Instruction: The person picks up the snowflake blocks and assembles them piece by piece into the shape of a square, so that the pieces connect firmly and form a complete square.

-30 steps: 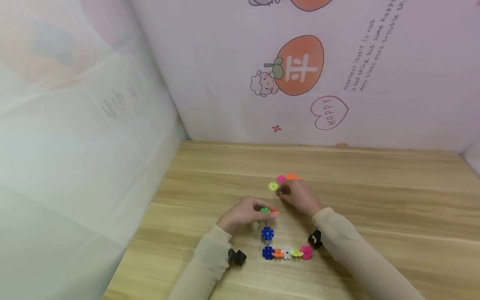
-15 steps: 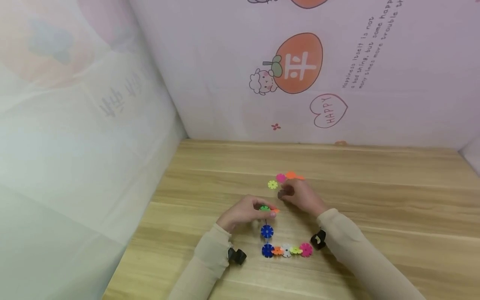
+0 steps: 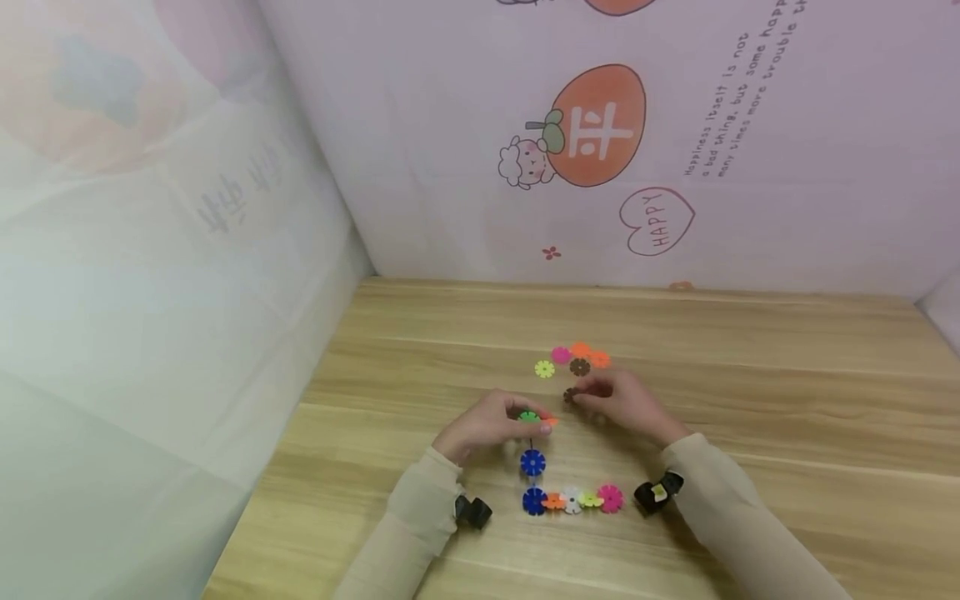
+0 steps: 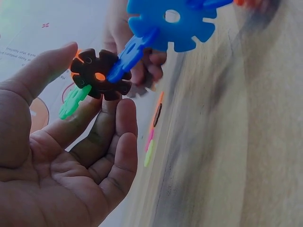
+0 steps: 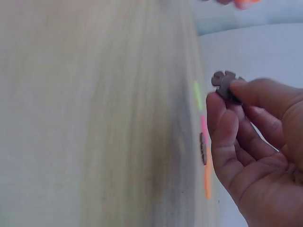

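Observation:
My left hand (image 3: 489,423) holds the upper end of a chain of interlocking snowflake discs, its thumb at an orange disc. In the left wrist view a brown disc (image 4: 90,78) joins a green disc (image 4: 75,101), the orange one and a blue link. The chain runs down through a blue disc (image 3: 533,462), then turns right along a row that ends in a pink disc (image 3: 610,498). My right hand (image 3: 630,406) pinches a separate brown snowflake disc (image 5: 224,84) between thumb and fingers, to the right of the chain's upper end.
Behind the hands, loose discs lie on the wooden table (image 3: 750,375): a yellow one (image 3: 544,368), a pink one (image 3: 561,355), a brown one (image 3: 580,367) and two orange ones (image 3: 581,349). A printed cloth (image 3: 450,167) rises at the table's back edge, another at the left.
My right hand has drawn back to the right and slightly nearer with its brown disc, uncovering another brown disc among the loose ones. The left hand stays in place.

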Tool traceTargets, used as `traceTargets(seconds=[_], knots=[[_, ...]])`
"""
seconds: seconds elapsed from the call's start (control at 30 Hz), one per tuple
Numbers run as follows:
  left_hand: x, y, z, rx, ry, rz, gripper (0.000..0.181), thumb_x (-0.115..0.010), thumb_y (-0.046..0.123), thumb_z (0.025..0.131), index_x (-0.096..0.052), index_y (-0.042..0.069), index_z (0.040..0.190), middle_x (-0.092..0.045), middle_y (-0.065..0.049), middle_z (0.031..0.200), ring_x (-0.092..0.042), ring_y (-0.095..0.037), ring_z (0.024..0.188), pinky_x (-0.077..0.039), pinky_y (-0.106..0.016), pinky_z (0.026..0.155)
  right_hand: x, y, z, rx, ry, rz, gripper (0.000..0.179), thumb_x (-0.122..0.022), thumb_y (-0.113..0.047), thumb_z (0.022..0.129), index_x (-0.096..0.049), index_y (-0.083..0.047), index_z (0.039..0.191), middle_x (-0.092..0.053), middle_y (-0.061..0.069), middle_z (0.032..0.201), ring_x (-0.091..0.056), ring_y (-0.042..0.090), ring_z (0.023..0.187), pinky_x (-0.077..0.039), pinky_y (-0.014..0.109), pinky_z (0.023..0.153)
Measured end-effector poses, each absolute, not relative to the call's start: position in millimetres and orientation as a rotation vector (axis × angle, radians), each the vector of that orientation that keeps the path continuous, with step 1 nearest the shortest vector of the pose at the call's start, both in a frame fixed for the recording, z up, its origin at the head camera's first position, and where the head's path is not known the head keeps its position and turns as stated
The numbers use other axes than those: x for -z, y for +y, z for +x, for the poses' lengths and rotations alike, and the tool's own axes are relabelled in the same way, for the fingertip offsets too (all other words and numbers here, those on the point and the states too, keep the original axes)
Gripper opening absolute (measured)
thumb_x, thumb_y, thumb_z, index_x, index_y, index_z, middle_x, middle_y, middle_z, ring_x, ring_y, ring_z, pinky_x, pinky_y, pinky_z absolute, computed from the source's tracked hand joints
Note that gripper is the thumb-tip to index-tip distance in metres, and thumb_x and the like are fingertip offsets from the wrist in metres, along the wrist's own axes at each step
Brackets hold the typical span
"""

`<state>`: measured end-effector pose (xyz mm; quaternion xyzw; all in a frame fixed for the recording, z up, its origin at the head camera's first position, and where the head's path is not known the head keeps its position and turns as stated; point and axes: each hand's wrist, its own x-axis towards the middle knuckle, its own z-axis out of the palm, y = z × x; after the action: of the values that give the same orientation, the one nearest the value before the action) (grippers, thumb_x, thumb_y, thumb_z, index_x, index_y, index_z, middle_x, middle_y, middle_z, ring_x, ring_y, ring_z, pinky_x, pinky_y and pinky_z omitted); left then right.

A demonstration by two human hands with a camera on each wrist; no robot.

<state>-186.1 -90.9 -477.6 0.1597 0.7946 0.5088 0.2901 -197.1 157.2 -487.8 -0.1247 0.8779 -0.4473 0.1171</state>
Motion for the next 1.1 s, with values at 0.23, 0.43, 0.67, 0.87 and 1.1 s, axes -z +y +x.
traceTargets(seconds=[0.23, 0.43, 0.67, 0.87, 1.1], knots=[[477, -89, -185, -1.334, 2.142, 0.424, 0.023, -0.072, 0.045, 0.077, -0.070, 0.033, 0.097, -0.063, 0.016, 0.109, -0.053, -0.011, 0.105, -0.041, -0.038, 0.090, 477, 163, -175, 1.462, 2.423, -0.288, 0.024, -0.070, -0.034, 0.082, -0.068, -0.016, 0.098, -0.069, 0.001, 0.096, -0.062, 0.019, 0.091, -0.048, 0.034, 0.082], [477, -88, -184, -1.348, 2.132, 0.419, 0.020, -0.073, 0.039, 0.078, -0.070, 0.034, 0.098, -0.063, 0.016, 0.108, -0.053, -0.011, 0.106, -0.040, -0.043, 0.095, 470, 159, -160, 1.500, 2.354, -0.245, 0.028, -0.071, -0.036, 0.080, -0.068, -0.016, 0.098, -0.069, 0.002, 0.095, -0.064, 0.023, 0.091, -0.050, 0.033, 0.082], [476, -87, -181, -1.363, 2.126, 0.431, 0.020, -0.073, 0.038, 0.079, -0.070, 0.034, 0.098, -0.064, 0.016, 0.107, -0.054, -0.011, 0.106, -0.039, -0.044, 0.096, 469, 154, -154, 1.505, 2.356, -0.333, 0.026, -0.070, -0.035, 0.082, -0.068, -0.016, 0.099, -0.069, 0.001, 0.094, -0.064, 0.023, 0.091, -0.052, 0.034, 0.082], [476, -87, -181, -1.359, 2.115, 0.443, 0.023, -0.073, 0.042, 0.077, -0.070, 0.035, 0.099, -0.064, 0.017, 0.107, -0.054, -0.009, 0.106, -0.038, -0.044, 0.097, 468, 151, -152, 1.498, 2.364, -0.377, 0.025, -0.069, -0.035, 0.083, -0.069, -0.016, 0.099, -0.069, 0.002, 0.094, -0.064, 0.021, 0.091, -0.052, 0.031, 0.080], [475, -87, -181, -1.364, 2.100, 0.451, 0.024, -0.074, 0.040, 0.077, -0.070, 0.033, 0.099, -0.065, 0.016, 0.107, -0.054, -0.010, 0.107, -0.037, -0.045, 0.099, 467, 148, -151, 1.490, 2.369, -0.370, 0.023, -0.068, -0.035, 0.084, -0.069, -0.018, 0.099, -0.069, -0.001, 0.094, -0.065, 0.016, 0.090, -0.051, 0.034, 0.084]])
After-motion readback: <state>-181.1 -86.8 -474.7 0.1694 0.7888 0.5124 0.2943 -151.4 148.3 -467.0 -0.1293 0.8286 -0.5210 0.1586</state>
